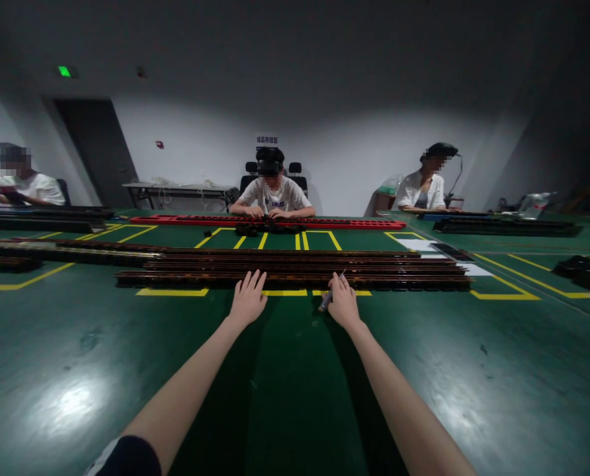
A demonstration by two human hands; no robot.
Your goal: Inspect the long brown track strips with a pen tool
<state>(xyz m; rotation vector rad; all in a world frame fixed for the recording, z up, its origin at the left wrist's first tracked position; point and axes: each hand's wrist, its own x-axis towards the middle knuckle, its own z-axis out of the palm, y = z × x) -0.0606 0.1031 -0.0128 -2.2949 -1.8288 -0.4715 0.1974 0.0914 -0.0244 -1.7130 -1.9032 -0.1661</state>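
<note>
Long dark strips (295,264) with brownish edges lie side by side across the green table in front of me. My left hand (248,301) rests palm down at their near edge, fingers spread and fingertips on the nearest strip. My right hand (343,303) is closed around a slim grey pen-like tool (325,303), whose exact kind I cannot make out. A thin tip of this tool pokes out above the fingers, and its thicker end points down toward me. The right fingers are at the near strip too, some way right of my left hand.
Beyond the strips lies a long red slotted rail (364,223), with a person (275,195) seated behind it and small black parts nearby. Another person (421,188) sits at the far right, a third (27,185) at the left. Dark rails (506,227) and white sheets (417,244) lie rightward.
</note>
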